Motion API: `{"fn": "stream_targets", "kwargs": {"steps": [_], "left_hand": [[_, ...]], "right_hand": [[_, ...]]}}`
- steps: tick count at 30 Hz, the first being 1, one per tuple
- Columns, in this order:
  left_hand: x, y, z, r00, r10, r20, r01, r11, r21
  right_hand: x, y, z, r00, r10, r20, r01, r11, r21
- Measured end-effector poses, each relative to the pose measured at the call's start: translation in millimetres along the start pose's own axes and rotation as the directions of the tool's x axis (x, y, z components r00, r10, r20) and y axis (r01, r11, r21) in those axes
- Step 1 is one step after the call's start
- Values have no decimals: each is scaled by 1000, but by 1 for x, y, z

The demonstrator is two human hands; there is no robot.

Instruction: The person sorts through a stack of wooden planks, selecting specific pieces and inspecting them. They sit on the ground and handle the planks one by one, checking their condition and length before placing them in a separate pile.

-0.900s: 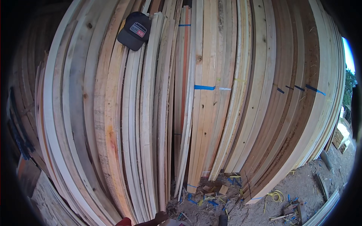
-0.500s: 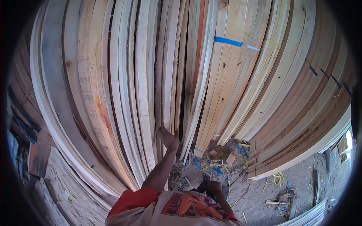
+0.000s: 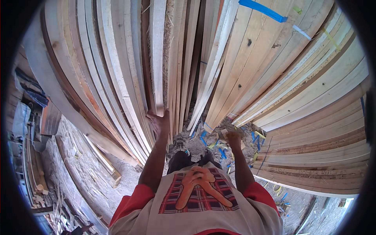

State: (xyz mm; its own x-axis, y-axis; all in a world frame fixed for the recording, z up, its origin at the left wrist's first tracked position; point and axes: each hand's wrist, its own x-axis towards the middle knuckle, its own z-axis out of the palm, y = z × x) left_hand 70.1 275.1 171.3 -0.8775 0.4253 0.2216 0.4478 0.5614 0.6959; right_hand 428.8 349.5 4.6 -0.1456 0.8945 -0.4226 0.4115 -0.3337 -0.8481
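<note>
Rows of long wooden boards stand upright and lean away in front of me. My left hand (image 3: 159, 122) is at the foot of one pale board (image 3: 158, 78), its thumb and fingers closed around the lower end. Rough-edged boards (image 3: 177, 78) stand just to the right of it. Lower on the right, my right hand (image 3: 234, 137) hangs above the littered ground with its fingers curled in. Nothing shows in that hand, and a small wood scrap (image 3: 224, 135) lies beside it in the picture.
Wide boards with a blue strap (image 3: 264, 10) lean ahead on the right. A strapped stack of boards (image 3: 313, 156) curves along the right side. Blue and yellow strap scraps (image 3: 222, 152) litter the dirt by my feet. Weathered planks (image 3: 80, 160) lie at the left.
My left hand has moved left and up in the picture, onto the pale board's lower end. My right hand has come forward from beside my body. The view has shifted, showing more ground.
</note>
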Motion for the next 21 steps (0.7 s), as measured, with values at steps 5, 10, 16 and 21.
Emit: {"fn": "stream_targets", "kwargs": {"steps": [5, 10, 16, 21], "left_hand": [[-36, 52, -1, 939, 170, 300, -67, 943, -326], [20, 69, 132, 806, 235, 544, -116, 963, -245], [57, 95, 241, 578, 450, 681, -160, 881, -446], [78, 116, 223, 433, 440, 787, 122, 836, -535]], "right_hand": [[-13, -274, -39, 727, -574, -376, 608, 793, -35], [-24, -448, -99, 114, -843, -526, 750, 420, -511], [47, -485, -100, -71, -930, -360, 538, 268, -799], [60, -476, -98, -51, -934, -354, 490, 286, -823]]}}
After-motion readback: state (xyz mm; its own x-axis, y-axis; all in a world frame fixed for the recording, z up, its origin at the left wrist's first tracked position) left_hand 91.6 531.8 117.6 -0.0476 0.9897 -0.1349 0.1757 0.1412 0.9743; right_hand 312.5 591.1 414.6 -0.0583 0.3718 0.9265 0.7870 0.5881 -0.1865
